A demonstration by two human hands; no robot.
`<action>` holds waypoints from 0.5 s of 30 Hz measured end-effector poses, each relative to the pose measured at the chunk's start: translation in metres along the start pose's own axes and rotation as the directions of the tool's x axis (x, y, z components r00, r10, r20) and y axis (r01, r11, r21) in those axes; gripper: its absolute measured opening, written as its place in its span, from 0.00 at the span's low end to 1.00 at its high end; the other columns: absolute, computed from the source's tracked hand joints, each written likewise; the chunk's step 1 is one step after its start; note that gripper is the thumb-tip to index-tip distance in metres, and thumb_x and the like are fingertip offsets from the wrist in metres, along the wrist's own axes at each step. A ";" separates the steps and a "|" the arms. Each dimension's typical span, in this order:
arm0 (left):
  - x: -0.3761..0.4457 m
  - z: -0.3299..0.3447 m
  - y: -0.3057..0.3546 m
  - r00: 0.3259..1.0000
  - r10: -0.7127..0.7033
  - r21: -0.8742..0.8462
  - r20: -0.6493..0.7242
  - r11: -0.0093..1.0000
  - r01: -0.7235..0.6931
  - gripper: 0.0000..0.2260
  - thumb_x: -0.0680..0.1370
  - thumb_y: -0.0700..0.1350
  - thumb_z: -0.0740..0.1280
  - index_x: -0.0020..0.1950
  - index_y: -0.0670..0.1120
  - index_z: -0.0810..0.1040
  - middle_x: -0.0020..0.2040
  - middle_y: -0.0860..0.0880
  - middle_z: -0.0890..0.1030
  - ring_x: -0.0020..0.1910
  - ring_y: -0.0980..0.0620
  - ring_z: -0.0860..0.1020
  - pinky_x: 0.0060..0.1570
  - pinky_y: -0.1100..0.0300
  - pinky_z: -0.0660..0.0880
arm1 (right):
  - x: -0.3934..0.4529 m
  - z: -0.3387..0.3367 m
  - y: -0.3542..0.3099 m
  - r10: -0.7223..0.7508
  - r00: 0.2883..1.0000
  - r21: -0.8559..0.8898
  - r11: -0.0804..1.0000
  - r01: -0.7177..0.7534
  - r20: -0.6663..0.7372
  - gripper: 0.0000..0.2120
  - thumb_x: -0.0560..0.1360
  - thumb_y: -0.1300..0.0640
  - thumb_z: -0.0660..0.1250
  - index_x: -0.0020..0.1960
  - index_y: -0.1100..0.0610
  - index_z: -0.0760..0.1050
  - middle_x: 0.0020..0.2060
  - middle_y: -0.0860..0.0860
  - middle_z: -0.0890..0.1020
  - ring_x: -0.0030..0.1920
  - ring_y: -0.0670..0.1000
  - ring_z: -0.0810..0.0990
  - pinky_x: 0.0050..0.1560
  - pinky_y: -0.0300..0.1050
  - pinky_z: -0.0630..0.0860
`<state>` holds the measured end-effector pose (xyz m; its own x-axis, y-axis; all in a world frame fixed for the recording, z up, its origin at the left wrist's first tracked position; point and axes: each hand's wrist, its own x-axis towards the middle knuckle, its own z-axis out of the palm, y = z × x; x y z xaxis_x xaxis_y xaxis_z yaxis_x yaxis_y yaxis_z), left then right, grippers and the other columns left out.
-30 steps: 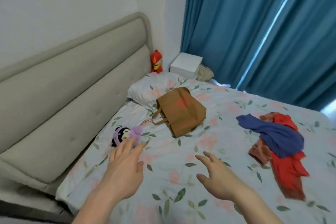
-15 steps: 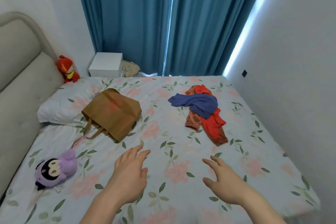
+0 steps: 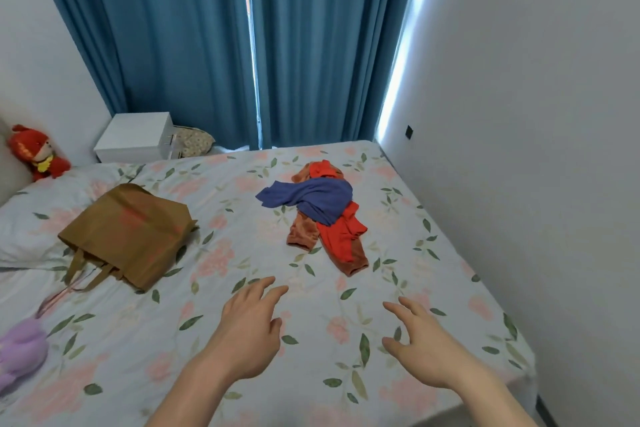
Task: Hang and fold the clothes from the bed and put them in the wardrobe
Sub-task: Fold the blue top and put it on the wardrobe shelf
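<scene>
At the lower left edge of the frame a purple plush toy (image 3: 20, 350) is lying on the floral bed (image 3: 450, 288); a second ago it was sitting near the middle, so the view is swinging rightward, away from the headboard; above it, at the left edge, a red doll (image 3: 34, 156) is leaning by the pillow (image 3: 31, 204), and a brown tote bag (image 3: 128, 236) is lying flat just right of that. A white nightstand (image 3: 136, 140) is standing in the upper left, before the blue curtains (image 3: 207, 45). In the lower centre the left hand (image 3: 247, 333) is hovering over the sheet with fingers straight and holding nothing; above it and slightly right, the pile of clothes (image 3: 325, 215) is resting in the middle of the frame, a blue garment draped across red and rust-orange ones; it has come from the right side to dead ahead. In the lower right the right hand (image 3: 420, 343) is reaching forward, fingers relaxed and spread, likewise empty. Both hands are well short of the pile; I judge the turn is lining the person up for a first pick-up, with nothing yet hung or folded.
</scene>
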<state>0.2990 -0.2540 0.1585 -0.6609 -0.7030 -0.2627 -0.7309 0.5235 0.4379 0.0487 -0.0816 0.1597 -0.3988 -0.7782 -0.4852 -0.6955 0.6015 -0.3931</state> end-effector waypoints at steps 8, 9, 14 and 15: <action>0.048 0.058 0.123 0.997 -0.054 -0.003 0.049 0.999 0.055 0.24 0.84 0.49 0.57 0.80 0.58 0.57 0.82 0.55 0.53 0.81 0.50 0.51 0.78 0.49 0.54 | 0.025 -0.076 0.116 -0.053 0.998 -0.055 0.997 0.055 0.044 0.32 0.82 0.43 0.60 0.82 0.43 0.52 0.82 0.46 0.50 0.81 0.53 0.53 0.78 0.52 0.59; 0.052 0.061 0.132 0.997 -0.058 0.006 0.059 0.998 0.057 0.24 0.84 0.49 0.57 0.80 0.58 0.57 0.82 0.55 0.53 0.81 0.49 0.51 0.78 0.49 0.54 | 0.029 -0.083 0.125 -0.060 0.997 -0.053 0.997 0.062 0.041 0.32 0.82 0.43 0.60 0.82 0.43 0.52 0.82 0.46 0.50 0.81 0.53 0.54 0.78 0.52 0.59; 0.076 0.064 0.148 0.993 -0.092 0.052 0.073 0.995 0.088 0.24 0.84 0.49 0.58 0.80 0.58 0.58 0.82 0.55 0.52 0.81 0.48 0.52 0.78 0.48 0.55 | 0.048 -0.103 0.148 -0.078 0.996 -0.041 0.996 0.080 0.039 0.32 0.81 0.44 0.61 0.82 0.44 0.53 0.82 0.47 0.51 0.80 0.55 0.56 0.77 0.53 0.61; 0.081 0.064 0.148 0.992 -0.098 0.057 0.074 0.994 0.093 0.24 0.84 0.48 0.58 0.80 0.58 0.58 0.82 0.54 0.52 0.81 0.48 0.52 0.78 0.48 0.55 | 0.053 -0.105 0.150 -0.078 0.996 -0.042 0.996 0.079 0.040 0.32 0.81 0.44 0.61 0.82 0.44 0.53 0.82 0.47 0.51 0.80 0.55 0.56 0.77 0.53 0.61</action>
<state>0.1262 -0.2026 0.1474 -0.5972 -0.7132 -0.3670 -0.7980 0.4822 0.3616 -0.1397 -0.0515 0.1575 -0.3192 -0.8146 -0.4843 -0.7494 0.5298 -0.3972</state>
